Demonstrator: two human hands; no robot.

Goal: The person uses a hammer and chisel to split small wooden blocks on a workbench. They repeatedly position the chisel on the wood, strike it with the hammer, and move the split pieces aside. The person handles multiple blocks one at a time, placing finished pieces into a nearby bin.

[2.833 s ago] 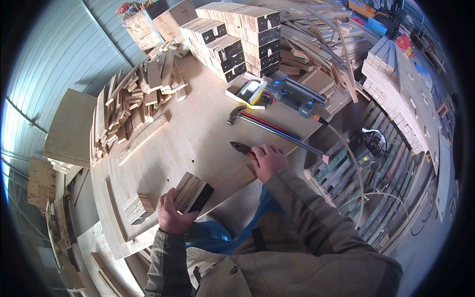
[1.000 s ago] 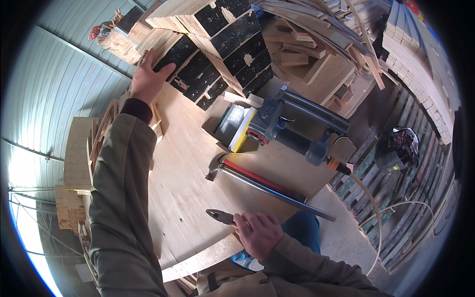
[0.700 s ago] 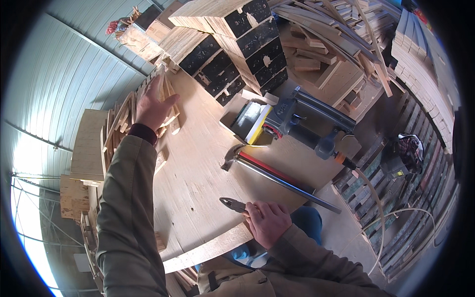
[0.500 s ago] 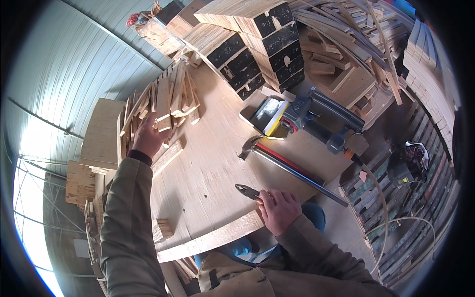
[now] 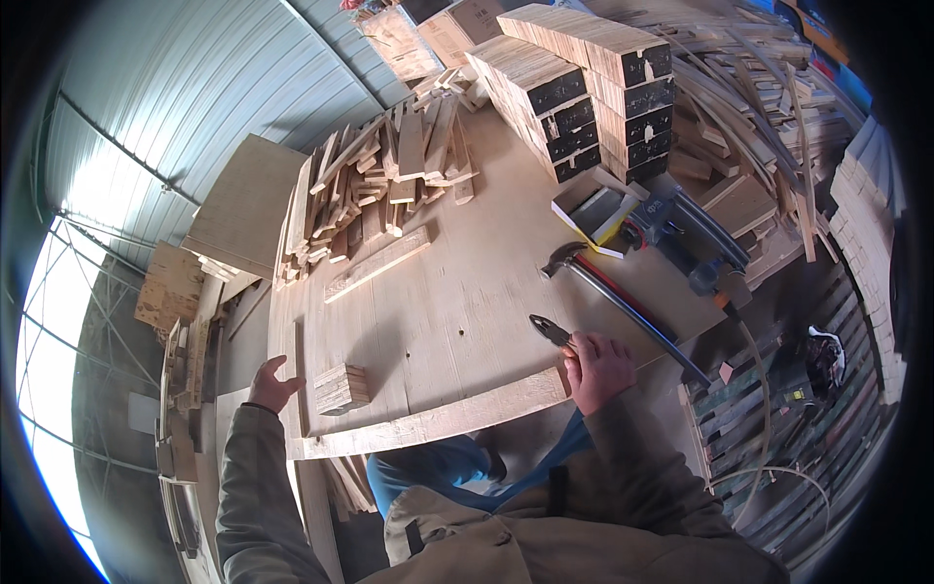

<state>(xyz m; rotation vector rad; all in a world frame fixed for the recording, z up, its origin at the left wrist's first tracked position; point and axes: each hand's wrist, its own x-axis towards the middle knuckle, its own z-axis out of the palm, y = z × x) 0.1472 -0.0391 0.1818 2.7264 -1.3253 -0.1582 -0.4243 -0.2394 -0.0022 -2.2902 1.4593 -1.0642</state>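
A pair of pliers (image 5: pixel 552 331) points up and left from my right hand (image 5: pixel 601 372), whose fingers are wrapped round the handles. That hand is by the right end of a long pale board (image 5: pixel 438 419) along the table's near edge. At the left table edge, my left hand (image 5: pixel 274 384) is empty, thumb and fingers apart, beside a narrow wooden strip (image 5: pixel 300 375). Just right of the strip sits a small wooden block (image 5: pixel 341 389). A single wooden slat (image 5: pixel 377 265) lies in front of a heap of short wooden slats (image 5: pixel 411 146) farther back.
On the right of the table (image 5: pixel 467 282) lie a hammer (image 5: pixel 623 304) and a nail gun (image 5: pixel 681 238) with a hose, beside an open box (image 5: pixel 595 212). Stacked timber beams (image 5: pixel 574 88) with black ends stand behind. Scrap wood (image 5: pixel 749 107) is piled at the far right.
My left hand has left the slat heap and come back to the near left table edge. The view has shifted; my right hand still grips the pliers.
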